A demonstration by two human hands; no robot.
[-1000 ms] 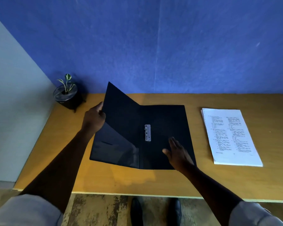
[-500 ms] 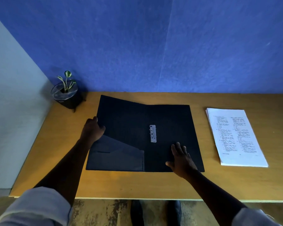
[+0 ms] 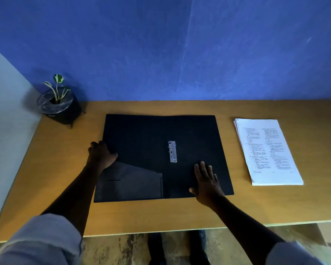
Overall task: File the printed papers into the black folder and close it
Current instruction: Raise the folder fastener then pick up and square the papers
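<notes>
The right hand is being laid flat, fingers spread, on the near right part of the open folder, with nothing being gripped. Just left of that hand, a grey pocket is being shown on the folder's inner left cover. Beyond the pocket, the left hand is being rested on the folder's left edge, fingers curled loosely over it and thumb lying on the cover; no firm grip is being shown. Between the two hands and a little farther back, a metal clip is being seen at the fold. The folder is being kept flat on the table. Well to the right of the right hand, apart from the folder, the papers are being left in a stack. Far beyond the left hand, at the table's back corner, a potted plant is being seen against the blue wall.
</notes>
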